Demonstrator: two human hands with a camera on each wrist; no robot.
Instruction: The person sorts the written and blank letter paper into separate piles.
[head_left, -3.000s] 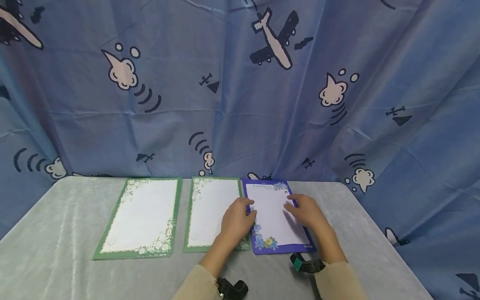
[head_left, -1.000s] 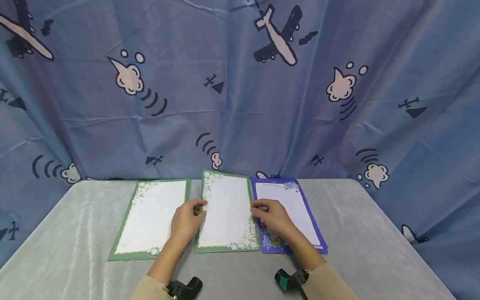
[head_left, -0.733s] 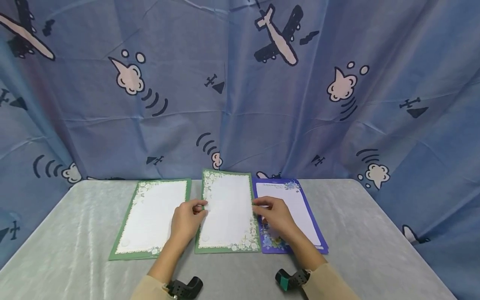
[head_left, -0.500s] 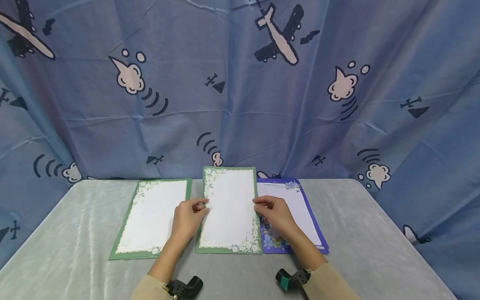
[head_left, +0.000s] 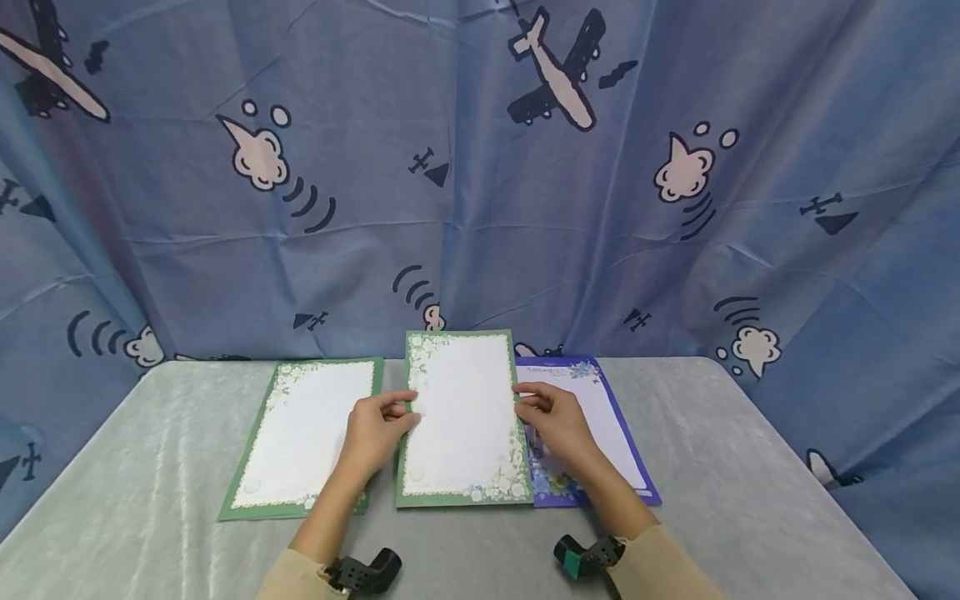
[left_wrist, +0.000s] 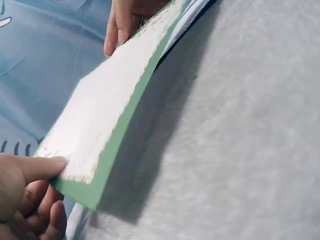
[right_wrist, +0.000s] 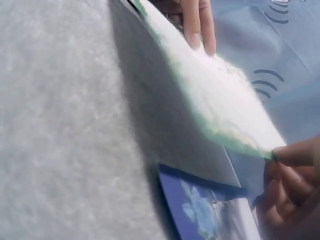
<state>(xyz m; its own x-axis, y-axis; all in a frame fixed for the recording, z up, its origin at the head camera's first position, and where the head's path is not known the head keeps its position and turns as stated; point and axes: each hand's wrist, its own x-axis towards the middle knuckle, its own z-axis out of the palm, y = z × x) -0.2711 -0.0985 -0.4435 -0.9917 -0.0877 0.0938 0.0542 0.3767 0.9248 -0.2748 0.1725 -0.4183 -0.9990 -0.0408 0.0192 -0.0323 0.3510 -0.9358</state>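
Observation:
Between my hands is a sheet of floral-bordered paper (head_left: 461, 417) with a green edge, lifted off the table. My left hand (head_left: 371, 429) pinches its left edge, thumb on top and fingers beneath in the left wrist view. At the opposite edge, my right hand (head_left: 558, 429) pinches it between thumb and fingers. In the right wrist view the raised sheet (right_wrist: 220, 95) casts a shadow on the cloth. A purple-bordered sheet (head_left: 600, 417) with blue flowers lies to the right, partly covered by the held paper and my right hand.
Another green-bordered sheet (head_left: 307, 425) lies on the left, partly under my left forearm. A pale grey cloth (head_left: 720, 467) covers the table. Behind it hangs a blue curtain (head_left: 360, 167) printed with planes and clouds. Each wrist wears a black device (head_left: 367, 572).
Both hands have left the purple-bordered sheet and taken the middle green-bordered one by its sides. That sheet has risen and shifted slightly right, over the purple one. The head view has shifted slightly.

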